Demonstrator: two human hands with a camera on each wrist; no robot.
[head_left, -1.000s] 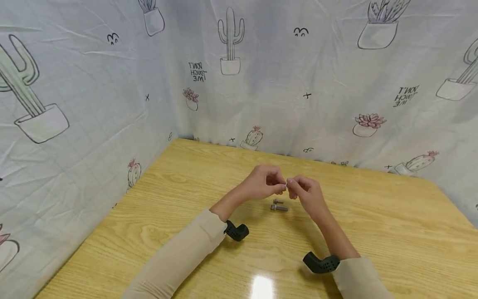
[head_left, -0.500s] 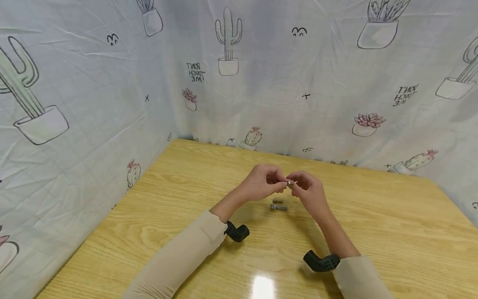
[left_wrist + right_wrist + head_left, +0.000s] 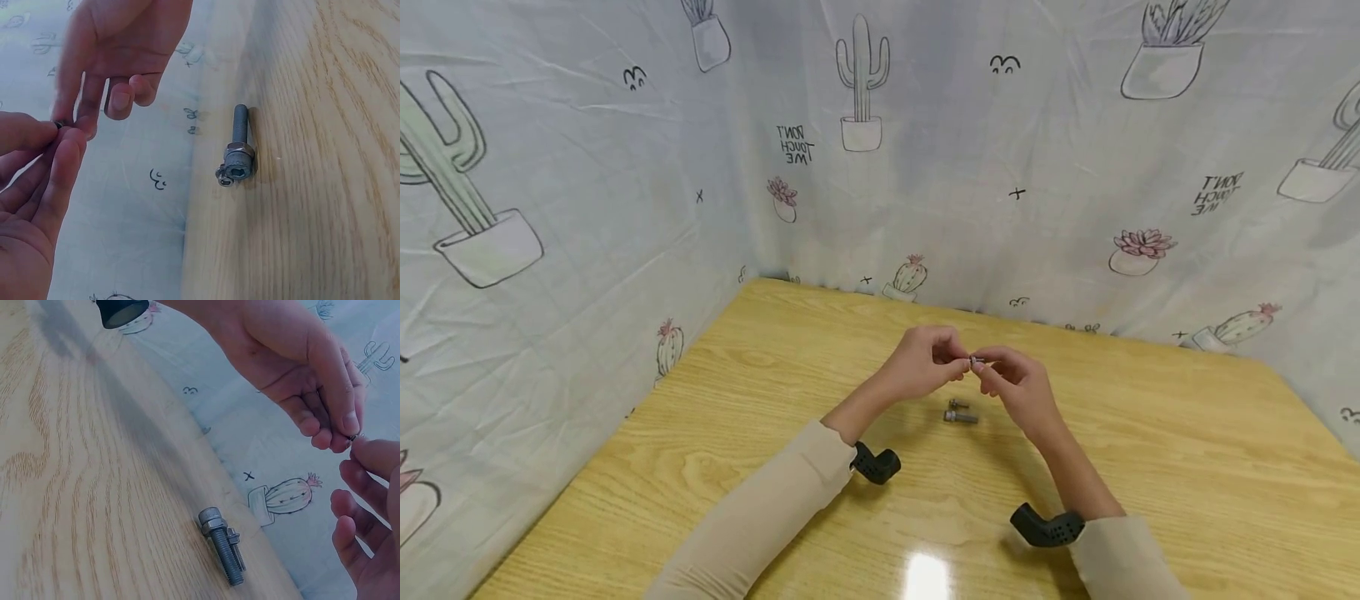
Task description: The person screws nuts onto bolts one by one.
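Note:
Above the table, my left hand (image 3: 917, 367) pinches the head end of a small metal screw (image 3: 976, 360) between thumb and forefinger. My right hand (image 3: 1018, 390) meets it from the other side, thumb and forefinger closed about the threaded end. Fingers hide most of the screw; in the left wrist view only its dark head (image 3: 59, 124) shows. Below the hands lie a large socket-head bolt (image 3: 239, 134) with a hex nut (image 3: 239, 149) run up near its head, and a smaller bolt (image 3: 234, 539) with its own nut, side by side.
The wood-grain table (image 3: 820, 350) reaches back to a pale cactus-print cloth (image 3: 947, 183) hung behind and at the left. Black camera mounts (image 3: 877, 465) sit on both wrists. A bright light reflection lies near the table's front.
My right fingers have loosened, shifted and closed again at the screw, which came into clearer view between the hands. Both hands have risen slightly. The two bolts on the table stay put.

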